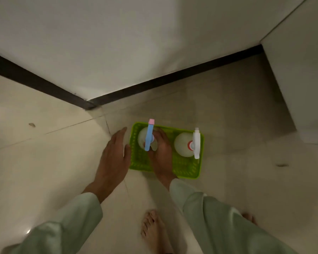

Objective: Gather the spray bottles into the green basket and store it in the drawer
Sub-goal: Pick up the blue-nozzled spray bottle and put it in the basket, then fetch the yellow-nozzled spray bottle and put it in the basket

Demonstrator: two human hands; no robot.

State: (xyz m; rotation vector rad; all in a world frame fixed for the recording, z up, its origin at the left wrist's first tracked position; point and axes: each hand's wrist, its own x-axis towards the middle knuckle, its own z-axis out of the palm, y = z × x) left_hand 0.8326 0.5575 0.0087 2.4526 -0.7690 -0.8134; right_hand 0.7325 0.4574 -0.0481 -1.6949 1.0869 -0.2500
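A green basket (188,170) sits on the tiled floor below me. Two spray bottles stand upright inside it. The left bottle (149,137) has a blue trigger head with a pink tip. The right bottle (184,145) has a white trigger head and a red collar. My right hand (162,153) reaches into the basket and wraps around the blue-headed bottle. My left hand (114,154) hovers with fingers spread at the basket's left rim, thumb touching or nearly touching the edge.
White cabinet fronts with a dark plinth (154,85) rise just behind the basket, meeting at a corner. Another white unit (301,88) stands to the right. My bare foot (153,230) is on the floor below the basket. No open drawer shows.
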